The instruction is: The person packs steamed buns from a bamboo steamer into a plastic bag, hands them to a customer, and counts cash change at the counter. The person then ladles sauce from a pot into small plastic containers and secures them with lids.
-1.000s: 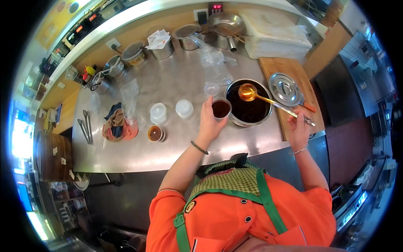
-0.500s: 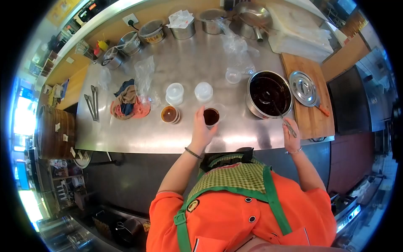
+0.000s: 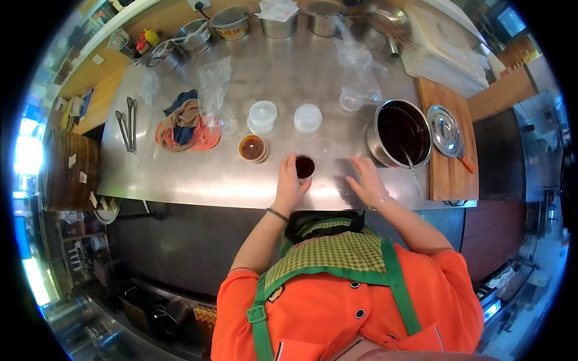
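Note:
My left hand (image 3: pixel 291 184) is closed around a small plastic cup of dark sauce (image 3: pixel 305 167) near the table's front edge. My right hand (image 3: pixel 366 182) is in the air, fingers apart and holding nothing, between that cup and a steel pot (image 3: pixel 373 139). Dark sauce (image 3: pixel 400 129) fills much of the pot, and a ladle (image 3: pixel 413 171) leans in it with its handle over the front rim. A clear lid (image 3: pixel 324 148) lies just behind the held cup. To the left stands a lidded cup of brown sauce (image 3: pixel 252 148).
Stacks of clear plastic cups (image 3: pixel 262 115) and lids (image 3: pixel 308 117) stand mid-table. Crumpled rags (image 3: pixel 186 127) and tongs (image 3: pixel 128 125) lie at left. A cutting board (image 3: pixel 445 174) with a metal lid (image 3: pixel 445 130) is at right. Several pots (image 3: pixel 230 24) line the back.
My right hand has let go of the ladle, leaving it in the pot, and moved left toward the cup. My left hand still holds the cup. The view has shifted slightly.

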Action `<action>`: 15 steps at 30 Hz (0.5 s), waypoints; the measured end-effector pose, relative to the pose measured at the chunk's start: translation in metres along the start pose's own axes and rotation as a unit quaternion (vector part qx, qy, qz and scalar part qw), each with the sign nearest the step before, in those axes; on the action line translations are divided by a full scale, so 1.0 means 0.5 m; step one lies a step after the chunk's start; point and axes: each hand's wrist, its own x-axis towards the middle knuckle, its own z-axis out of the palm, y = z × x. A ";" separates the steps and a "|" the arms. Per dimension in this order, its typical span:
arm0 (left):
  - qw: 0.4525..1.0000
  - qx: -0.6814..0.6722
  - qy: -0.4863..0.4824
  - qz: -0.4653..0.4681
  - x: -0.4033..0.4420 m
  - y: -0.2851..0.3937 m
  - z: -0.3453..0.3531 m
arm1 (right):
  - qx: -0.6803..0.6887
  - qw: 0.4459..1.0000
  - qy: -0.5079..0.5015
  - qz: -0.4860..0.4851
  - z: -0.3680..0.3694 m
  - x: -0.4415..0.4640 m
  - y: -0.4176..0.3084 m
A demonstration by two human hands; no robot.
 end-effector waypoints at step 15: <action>0.997 0.071 -0.004 -0.004 -0.017 -0.009 0.000 | -0.095 0.994 -0.046 -0.041 0.096 0.157 0.010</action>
